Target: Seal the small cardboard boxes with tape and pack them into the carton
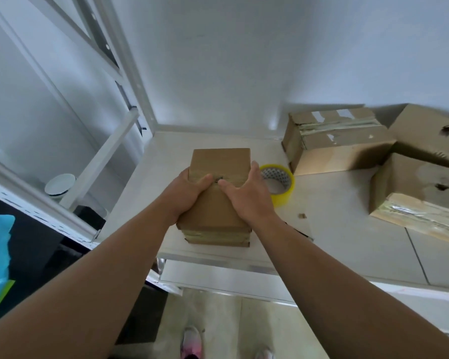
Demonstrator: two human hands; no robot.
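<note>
Small brown cardboard box (219,161), banded across its top with clear tape, is sitting on top of a stack of similar flat taped boxes (215,237) near the front edge of a white surface (335,229). A person's left hand (189,194) is gripping the box's left side, fingers curled round the edge and thumb lying on the tape band. The right hand (248,195) is gripping the opposite side the same way, its thumb nearly meeting the other. Just right of the box a yellow-edged roll of clear packing tape (283,187) is lying flat. Farther right of the box, a taped brown carton (332,141) and two bigger worn brown cartons (420,182) are crowding together. Left of the box, a white metal shelving frame (109,156) is standing.
</note>
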